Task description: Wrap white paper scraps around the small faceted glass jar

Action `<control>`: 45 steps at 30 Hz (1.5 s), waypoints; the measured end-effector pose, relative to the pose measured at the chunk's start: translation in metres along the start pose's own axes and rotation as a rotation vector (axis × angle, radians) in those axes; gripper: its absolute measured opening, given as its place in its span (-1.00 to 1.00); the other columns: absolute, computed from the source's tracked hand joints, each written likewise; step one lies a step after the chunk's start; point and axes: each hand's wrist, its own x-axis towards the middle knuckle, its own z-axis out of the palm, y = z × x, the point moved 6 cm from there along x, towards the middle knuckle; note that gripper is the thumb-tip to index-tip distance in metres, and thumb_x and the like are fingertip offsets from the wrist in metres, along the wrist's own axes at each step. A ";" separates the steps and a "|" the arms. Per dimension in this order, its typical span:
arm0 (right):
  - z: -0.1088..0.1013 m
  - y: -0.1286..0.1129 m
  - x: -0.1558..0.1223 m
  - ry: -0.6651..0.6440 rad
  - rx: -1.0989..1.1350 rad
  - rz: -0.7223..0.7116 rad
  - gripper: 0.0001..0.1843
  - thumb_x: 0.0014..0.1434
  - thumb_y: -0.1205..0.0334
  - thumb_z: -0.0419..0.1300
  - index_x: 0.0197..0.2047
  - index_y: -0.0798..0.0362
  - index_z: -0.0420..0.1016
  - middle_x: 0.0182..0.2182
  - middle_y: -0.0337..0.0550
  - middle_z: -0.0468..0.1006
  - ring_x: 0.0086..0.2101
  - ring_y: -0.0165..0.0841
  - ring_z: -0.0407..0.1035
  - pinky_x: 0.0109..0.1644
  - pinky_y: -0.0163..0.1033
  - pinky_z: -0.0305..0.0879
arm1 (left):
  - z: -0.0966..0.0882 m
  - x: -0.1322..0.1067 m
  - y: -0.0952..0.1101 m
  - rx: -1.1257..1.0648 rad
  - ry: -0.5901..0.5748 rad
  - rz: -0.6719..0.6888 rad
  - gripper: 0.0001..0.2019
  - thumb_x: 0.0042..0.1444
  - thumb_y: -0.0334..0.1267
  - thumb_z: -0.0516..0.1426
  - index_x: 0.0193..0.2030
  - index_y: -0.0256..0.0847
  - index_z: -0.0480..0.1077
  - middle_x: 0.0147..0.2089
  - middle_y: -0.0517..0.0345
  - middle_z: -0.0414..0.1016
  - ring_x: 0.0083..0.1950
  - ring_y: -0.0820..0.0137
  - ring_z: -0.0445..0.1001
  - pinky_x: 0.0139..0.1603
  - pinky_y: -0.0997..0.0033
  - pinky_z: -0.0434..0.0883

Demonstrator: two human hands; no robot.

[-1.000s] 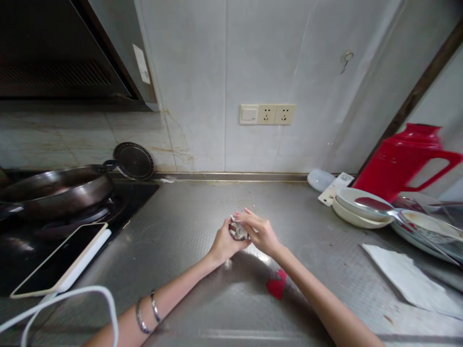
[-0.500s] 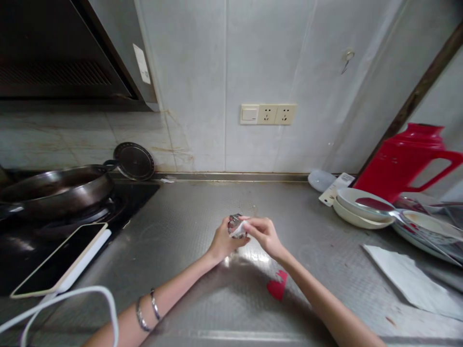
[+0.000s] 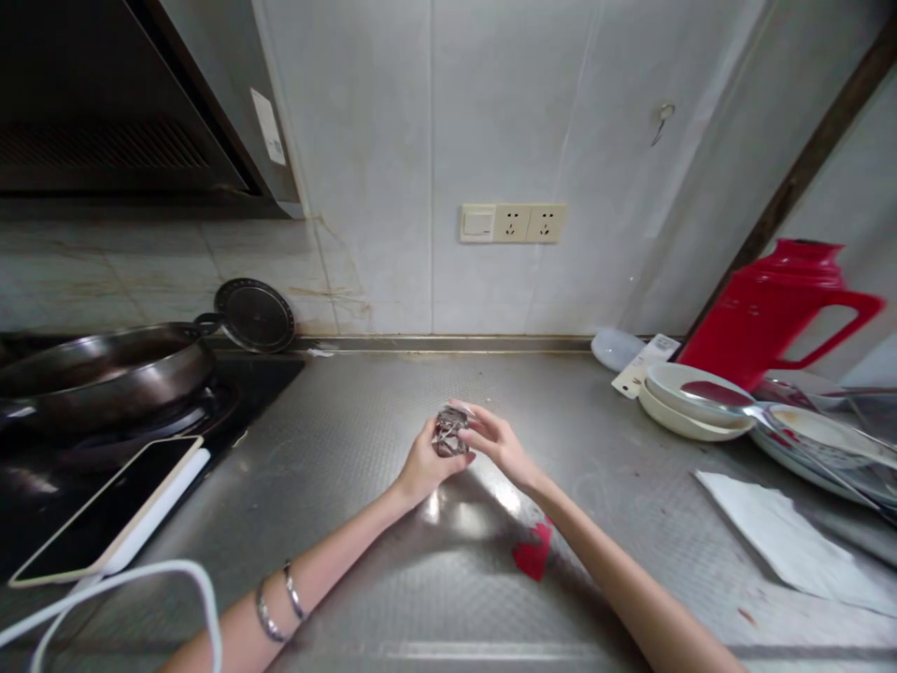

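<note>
Steel countertop [image 3: 364, 421], seen from above the forearms. Both hands meet over the middle of it, raised a little off the surface. Left hand [image 3: 419, 465] curled around a crinkled silvery wad [image 3: 448, 433], cupping it from below and from the left side, thumb up against it. Right hand [image 3: 496, 441] comes in from the right, fingers bent and closed on the wad's top and right side; fingertips [image 3: 468, 413] lie on it. So the wad sits pinched between the two hands, wedged at the point where they touch, with only its front face showing. What the wad is made of cannot be told; it looks like foil or a shiny wrapper. Two bracelets [image 3: 277, 606] on the left wrist. A red scrap [image 3: 533, 553] lies on the counter just beneath the right forearm, apart from both hands. Far left: dark pan [image 3: 98, 369] on the hob, a round lid [image 3: 253, 315] leaning on the wall behind it, a phone [image 3: 105, 509] lying at the hob's edge, a white cable [image 3: 150, 578] looping near it. Far right: stacked white bowls [image 3: 690, 404], a red jug [image 3: 771, 308], a sheet of paper [image 3: 785, 547] flat on the counter. Wall socket [image 3: 511, 222] straight ahead.
</note>
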 end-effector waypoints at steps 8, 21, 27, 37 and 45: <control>0.001 0.010 0.001 -0.063 0.100 0.079 -0.38 -0.03 0.19 0.34 0.13 -0.03 0.35 0.06 -0.06 0.44 0.06 -0.17 0.32 0.06 -0.06 0.35 | -0.004 0.003 -0.010 0.013 -0.036 -0.053 -0.40 -0.16 -0.18 0.31 0.04 -0.28 0.26 -0.26 0.11 0.46 -0.43 0.48 0.41 -0.43 0.49 0.36; -0.001 0.022 0.003 -0.039 0.230 0.234 -0.51 0.09 -0.09 0.21 -0.04 0.08 0.48 -0.15 -0.03 0.56 -0.18 -0.24 0.46 -0.25 -0.22 0.44 | -0.009 0.005 -0.006 0.283 -0.122 0.140 0.25 -0.34 -0.22 0.42 0.38 -0.09 -0.32 0.33 -0.22 0.07 0.27 0.04 0.21 0.27 -0.04 0.15; 0.001 0.033 0.001 0.048 0.203 0.317 -0.53 0.08 -0.13 0.20 -0.16 0.12 0.51 -0.21 -0.03 0.56 -0.27 -0.29 0.47 -0.40 -0.34 0.40 | -0.012 0.004 -0.007 0.404 -0.024 0.158 -0.11 -0.24 -0.24 0.38 0.22 -0.13 0.01 0.09 -0.08 0.39 0.06 0.18 0.43 0.11 0.12 0.34; -0.032 0.019 0.007 0.310 -0.343 0.026 -0.52 0.17 -0.18 0.02 -0.43 0.08 0.43 -0.50 -0.17 0.45 -0.43 -0.32 0.37 -0.43 -0.29 0.33 | -0.007 -0.003 -0.002 0.434 0.017 0.170 -0.18 -0.29 -0.23 0.39 0.11 -0.18 0.08 0.00 -0.01 0.44 -0.02 0.23 0.46 0.06 0.22 0.36; -0.012 0.002 0.001 0.072 -0.393 -0.123 -0.58 0.28 -0.01 -0.03 -0.18 0.07 0.56 -0.37 -0.18 0.56 -0.33 -0.32 0.39 -0.24 -0.29 0.26 | 0.000 -0.005 -0.001 0.396 -0.047 0.154 -0.13 -0.28 -0.25 0.38 0.19 -0.20 0.08 0.08 -0.06 0.41 0.07 0.19 0.43 0.10 0.21 0.35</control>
